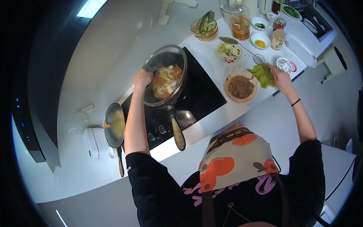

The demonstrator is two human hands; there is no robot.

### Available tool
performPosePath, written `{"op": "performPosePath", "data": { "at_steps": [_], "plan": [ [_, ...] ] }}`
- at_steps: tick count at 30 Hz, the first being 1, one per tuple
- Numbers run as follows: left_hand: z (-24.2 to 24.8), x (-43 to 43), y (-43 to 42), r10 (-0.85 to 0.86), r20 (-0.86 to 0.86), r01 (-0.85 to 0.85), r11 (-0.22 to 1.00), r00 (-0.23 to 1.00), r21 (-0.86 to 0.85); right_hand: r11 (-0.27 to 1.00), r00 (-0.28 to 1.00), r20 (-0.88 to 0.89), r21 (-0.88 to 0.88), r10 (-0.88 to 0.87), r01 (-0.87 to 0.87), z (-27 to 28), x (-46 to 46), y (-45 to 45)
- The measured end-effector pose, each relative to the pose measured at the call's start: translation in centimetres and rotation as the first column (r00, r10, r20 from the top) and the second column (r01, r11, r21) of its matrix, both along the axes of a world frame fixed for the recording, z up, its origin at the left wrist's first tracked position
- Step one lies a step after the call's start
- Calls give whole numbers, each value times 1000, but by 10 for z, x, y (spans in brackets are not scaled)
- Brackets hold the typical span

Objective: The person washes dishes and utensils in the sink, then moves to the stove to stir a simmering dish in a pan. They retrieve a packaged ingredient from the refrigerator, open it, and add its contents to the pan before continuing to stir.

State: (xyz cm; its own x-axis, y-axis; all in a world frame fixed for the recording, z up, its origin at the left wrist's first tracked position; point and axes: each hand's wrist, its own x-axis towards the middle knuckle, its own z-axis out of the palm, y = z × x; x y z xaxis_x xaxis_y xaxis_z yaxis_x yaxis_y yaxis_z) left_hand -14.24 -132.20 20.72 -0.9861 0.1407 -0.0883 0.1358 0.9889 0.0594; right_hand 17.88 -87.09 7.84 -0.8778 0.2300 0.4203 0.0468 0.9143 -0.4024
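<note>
My left hand (143,78) grips the dark knob of a glass lid (166,54), which lies over or just above a frying pan (178,133) on the black hob. Through the glass show egg and reddish pieces in liquid. My right hand (279,76) rests at a green cloth (263,76) on the counter; whether its fingers hold the cloth is not plain. Beside the cloth lies a spatula (246,48) with a ring-ended handle. A bowl of brown sliced meat (240,87) stands left of the cloth, and a bowl of chopped vegetables (229,53) is behind it.
At the back stand a basket of spring onions (204,29), an oil bottle (240,28), a bowl of yellow liquid (260,42) and a jar (278,39). A long white platter (301,51) is at the right. Left of the hob is a second lidded pan (114,124), near a white appliance (95,143).
</note>
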Motion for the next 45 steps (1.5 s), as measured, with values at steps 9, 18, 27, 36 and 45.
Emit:
{"op": "performPosePath", "data": {
  "at_steps": [9, 18, 27, 36, 45],
  "plan": [
    [-17, 4, 13, 86, 25, -85, 996, 996, -33, 959, 994, 72, 278, -81, 57, -51, -22, -6],
    [-24, 11, 15, 155, -37, -157, 985, 987, -70, 959, 985, 153, 283, -77, 31, -75, -34, 0],
    [-31, 9, 11, 175, -29, -175, 985, 984, 4, 989, 980, 193, 150, -40, 10, -89, -35, 7],
    [0, 32, -20, 250, 3, -243, 939, 968, 243, 988, 982, 189, 143, 29, -57, -99, -30, 10],
    [-81, 232, -163, 516, -312, -169, 688, 798, 706, 985, 952, 294, 118, 83, -123, -86, -26, 9]
  ]
}}
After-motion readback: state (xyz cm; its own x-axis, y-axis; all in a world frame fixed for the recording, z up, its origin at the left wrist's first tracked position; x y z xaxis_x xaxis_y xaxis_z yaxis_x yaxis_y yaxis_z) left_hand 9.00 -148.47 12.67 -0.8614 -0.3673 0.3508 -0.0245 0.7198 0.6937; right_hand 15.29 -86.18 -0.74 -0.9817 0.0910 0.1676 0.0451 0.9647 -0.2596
